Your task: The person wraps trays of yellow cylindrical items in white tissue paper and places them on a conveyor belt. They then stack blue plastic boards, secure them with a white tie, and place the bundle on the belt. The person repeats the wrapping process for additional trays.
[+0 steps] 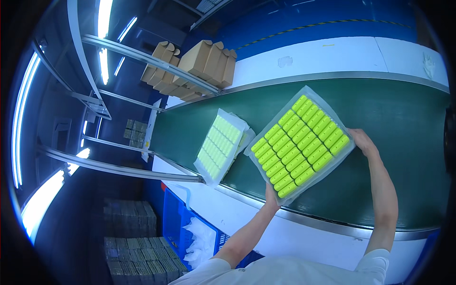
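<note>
Between my two hands is a translucent plastic tray [347, 143] filled with rows of bright yellow-green oblong pieces [297, 137], held at a slant over the green conveyor belt. My left hand [271, 197] grips its near corner, the fingers partly hidden beneath. On the right corner my right hand [362, 140] is closed, its fingertips tucked out of sight under the rim. To the left, a stack of similar trays [219, 145] lies on the belt; the top one looks pale, as if a translucent sheet or tray covers its green pieces.
The green conveyor belt [403, 123] runs across, edged by metal rails. Open cardboard boxes [204, 61] stand at the far left, behind a metal frame [147, 59]. A blue crate [173, 216] with white plastic [202, 242] sits at lower left, near stacked bundles [137, 256]. A white glove [429, 65] lies far right.
</note>
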A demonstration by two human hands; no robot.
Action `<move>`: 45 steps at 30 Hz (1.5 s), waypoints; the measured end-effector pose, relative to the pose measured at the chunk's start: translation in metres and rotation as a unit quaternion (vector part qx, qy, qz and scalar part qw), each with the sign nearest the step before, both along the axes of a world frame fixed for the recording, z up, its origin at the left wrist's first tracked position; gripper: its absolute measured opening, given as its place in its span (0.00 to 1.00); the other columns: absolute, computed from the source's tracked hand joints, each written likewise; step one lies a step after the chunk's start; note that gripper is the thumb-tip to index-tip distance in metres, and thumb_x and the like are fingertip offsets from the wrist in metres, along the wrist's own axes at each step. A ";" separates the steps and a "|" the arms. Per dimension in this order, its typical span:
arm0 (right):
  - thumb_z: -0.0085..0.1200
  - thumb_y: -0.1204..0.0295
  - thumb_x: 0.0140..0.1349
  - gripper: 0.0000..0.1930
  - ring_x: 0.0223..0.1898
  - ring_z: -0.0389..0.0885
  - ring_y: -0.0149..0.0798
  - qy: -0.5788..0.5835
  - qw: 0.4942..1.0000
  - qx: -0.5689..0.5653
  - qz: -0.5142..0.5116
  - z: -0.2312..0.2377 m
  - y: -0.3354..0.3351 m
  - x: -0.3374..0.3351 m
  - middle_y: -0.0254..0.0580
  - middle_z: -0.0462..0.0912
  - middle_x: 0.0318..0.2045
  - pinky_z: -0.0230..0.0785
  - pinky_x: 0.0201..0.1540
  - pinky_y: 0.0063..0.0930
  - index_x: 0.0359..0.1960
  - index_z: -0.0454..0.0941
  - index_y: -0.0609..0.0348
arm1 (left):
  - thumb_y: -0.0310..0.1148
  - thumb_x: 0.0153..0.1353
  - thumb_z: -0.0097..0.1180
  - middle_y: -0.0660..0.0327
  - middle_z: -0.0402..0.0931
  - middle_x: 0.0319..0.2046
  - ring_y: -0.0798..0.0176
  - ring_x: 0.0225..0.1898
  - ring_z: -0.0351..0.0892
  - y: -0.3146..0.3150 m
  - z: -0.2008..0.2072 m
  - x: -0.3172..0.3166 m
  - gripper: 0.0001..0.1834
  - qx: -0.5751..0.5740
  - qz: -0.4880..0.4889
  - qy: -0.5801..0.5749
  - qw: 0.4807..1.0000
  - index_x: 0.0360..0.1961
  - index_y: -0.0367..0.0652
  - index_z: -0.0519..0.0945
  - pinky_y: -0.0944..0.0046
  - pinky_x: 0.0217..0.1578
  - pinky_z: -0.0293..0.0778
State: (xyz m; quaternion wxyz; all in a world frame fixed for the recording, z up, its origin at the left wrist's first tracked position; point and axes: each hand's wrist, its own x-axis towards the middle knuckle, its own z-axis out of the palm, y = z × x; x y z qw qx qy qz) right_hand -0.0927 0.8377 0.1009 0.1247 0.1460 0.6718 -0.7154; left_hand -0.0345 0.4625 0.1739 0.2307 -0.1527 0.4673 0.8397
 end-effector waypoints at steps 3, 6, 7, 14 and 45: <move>0.46 0.53 0.71 0.27 0.51 0.78 0.35 -0.038 0.999 0.009 -0.033 -0.013 -0.023 0.044 0.46 0.85 0.49 0.65 0.58 0.29 0.53 0.81 0.67 | 0.58 0.73 0.38 0.56 0.66 0.67 0.53 0.63 0.72 -0.041 -0.018 -0.010 0.34 -0.012 -0.003 -0.028 1.000 0.71 0.46 0.60 0.50 0.62 0.73; 0.44 0.57 0.73 0.25 0.53 0.78 0.35 -0.049 0.993 -0.062 -0.087 -0.021 -0.048 0.096 0.44 0.83 0.51 0.65 0.58 0.29 0.57 0.78 0.67 | 0.60 0.74 0.34 0.57 0.69 0.64 0.56 0.61 0.74 -0.082 -0.051 -0.018 0.35 -0.072 -0.015 -0.054 0.996 0.72 0.47 0.58 0.54 0.59 0.76; 0.43 0.58 0.74 0.25 0.54 0.78 0.35 -0.030 0.985 -0.095 -0.144 -0.031 -0.060 0.110 0.44 0.82 0.52 0.65 0.59 0.30 0.59 0.77 0.67 | 0.60 0.74 0.33 0.57 0.69 0.64 0.57 0.61 0.74 -0.084 -0.050 -0.021 0.35 -0.095 -0.027 -0.059 0.993 0.72 0.47 0.58 0.55 0.59 0.75; 0.39 0.57 0.77 0.23 0.57 0.77 0.36 0.024 0.939 -0.191 -0.284 -0.070 -0.087 0.136 0.42 0.79 0.55 0.67 0.61 0.33 0.60 0.74 0.63 | 0.65 0.71 0.37 0.56 0.72 0.61 0.58 0.59 0.74 -0.099 -0.081 -0.044 0.42 -0.116 -0.085 -0.091 0.985 0.70 0.40 0.63 0.59 0.57 0.72; 0.53 0.62 0.71 0.18 0.48 0.82 0.36 -0.044 0.984 -0.052 -0.166 0.026 -0.553 -0.036 0.45 0.83 0.46 0.75 0.49 0.29 0.52 0.80 0.64 | 0.72 0.53 0.57 0.43 0.83 0.33 0.48 0.32 0.86 -0.537 0.039 -0.378 0.49 -0.512 -0.270 -0.051 0.814 0.46 0.25 0.81 0.54 0.33 0.84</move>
